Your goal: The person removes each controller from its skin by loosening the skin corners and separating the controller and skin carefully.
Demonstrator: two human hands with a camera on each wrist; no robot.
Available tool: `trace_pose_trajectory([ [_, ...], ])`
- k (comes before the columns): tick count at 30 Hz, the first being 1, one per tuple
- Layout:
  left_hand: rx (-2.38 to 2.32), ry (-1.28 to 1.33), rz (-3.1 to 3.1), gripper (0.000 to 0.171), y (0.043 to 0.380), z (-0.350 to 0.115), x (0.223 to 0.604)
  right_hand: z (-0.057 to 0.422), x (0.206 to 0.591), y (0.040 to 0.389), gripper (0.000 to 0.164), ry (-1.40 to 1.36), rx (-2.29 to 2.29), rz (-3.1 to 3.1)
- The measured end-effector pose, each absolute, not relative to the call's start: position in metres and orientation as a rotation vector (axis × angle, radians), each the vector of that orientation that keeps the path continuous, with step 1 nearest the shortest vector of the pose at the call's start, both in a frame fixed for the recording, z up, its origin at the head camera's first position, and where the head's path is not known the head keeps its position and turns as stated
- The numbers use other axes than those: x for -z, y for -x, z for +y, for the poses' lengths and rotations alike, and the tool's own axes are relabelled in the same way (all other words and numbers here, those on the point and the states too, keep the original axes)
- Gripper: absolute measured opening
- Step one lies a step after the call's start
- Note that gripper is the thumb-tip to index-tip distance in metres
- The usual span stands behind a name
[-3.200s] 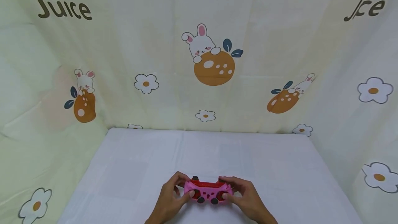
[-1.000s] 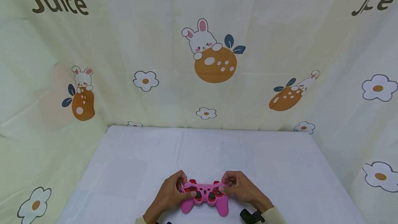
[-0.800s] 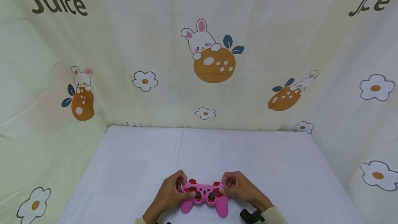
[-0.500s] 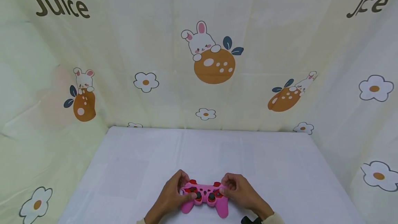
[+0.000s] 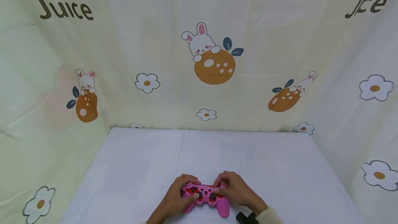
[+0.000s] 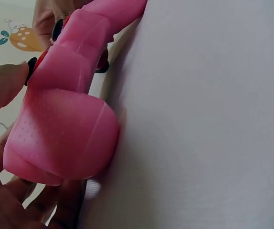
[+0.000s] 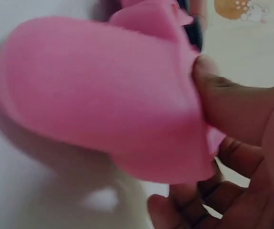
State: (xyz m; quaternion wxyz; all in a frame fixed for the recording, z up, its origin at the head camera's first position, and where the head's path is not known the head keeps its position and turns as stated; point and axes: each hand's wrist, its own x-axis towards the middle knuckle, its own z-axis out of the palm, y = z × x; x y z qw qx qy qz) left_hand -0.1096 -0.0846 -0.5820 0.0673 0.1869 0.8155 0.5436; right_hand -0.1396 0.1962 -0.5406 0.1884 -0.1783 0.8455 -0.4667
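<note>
A game controller [image 5: 212, 198] with a red body and black thumbsticks sits in a pink silicone cover [image 5: 223, 207], low in the middle of the head view. My left hand [image 5: 175, 196] holds its left side, thumb by the left stick and fingers over the top edge. At the upper right corner my right hand [image 5: 234, 188] pinches the cover between thumb and curled fingers. In the left wrist view the rounded pink grip [image 6: 65, 133] lies against the cloth. The right wrist view shows the other pink grip [image 7: 94, 86], with the thumb [image 7: 227, 105] on the cover's edge.
A white cloth [image 5: 140, 168] covers the table. Cream curtains [image 5: 174, 106] printed with rabbits, oranges and flowers stand at the back and both sides. A black wrist camera [image 5: 247, 217] shows beside the right sleeve [image 5: 269, 216].
Earlier the controller was tipped with its red top side bare; then its pink grips came into view. Since half a second ago, both hands' fingers have moved inward along the top edge.
</note>
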Motion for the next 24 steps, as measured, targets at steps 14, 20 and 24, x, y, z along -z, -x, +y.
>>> trace_pose_trajectory([
  [14,-1.509,-0.588,2.623,0.044,0.109,-0.081,0.585,0.188,0.535,0.129,0.009,0.489,1.231,2.475],
  [20,-1.482,-0.575,2.65,0.045,0.107,-0.081,0.582,0.186,0.532,0.118,0.011,0.527,1.175,2.614],
  [24,-1.457,-0.57,2.662,0.045,0.107,-0.082,0.582,0.184,0.528,0.115,0.015,0.621,1.094,2.693],
])
